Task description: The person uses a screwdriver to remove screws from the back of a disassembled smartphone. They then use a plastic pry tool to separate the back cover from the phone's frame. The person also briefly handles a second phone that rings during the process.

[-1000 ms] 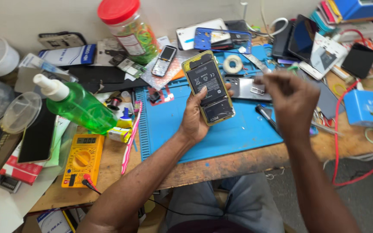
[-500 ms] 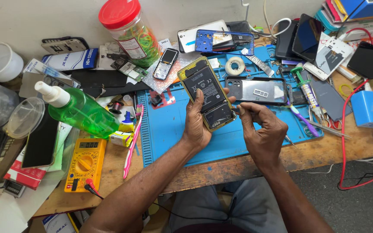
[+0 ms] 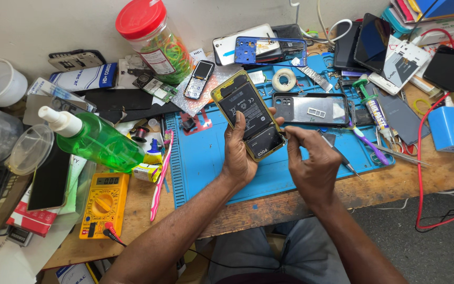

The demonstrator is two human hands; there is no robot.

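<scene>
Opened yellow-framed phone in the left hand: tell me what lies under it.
Under the opened yellow-framed phone, the left hand cradles it above the blue rubber work mat. The right hand touches its lower edge. The mat directly beneath is covered.

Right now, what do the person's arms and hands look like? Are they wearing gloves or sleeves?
No gloves and no sleeves in view. The left hand and right hand are bare, and both forearms are uncovered right down to the bottom of the picture. I can't see any watch, ring or bracelet on them.

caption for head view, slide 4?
Left hand holds an opened phone over a blue mat; right hand touches its edge.
</scene>
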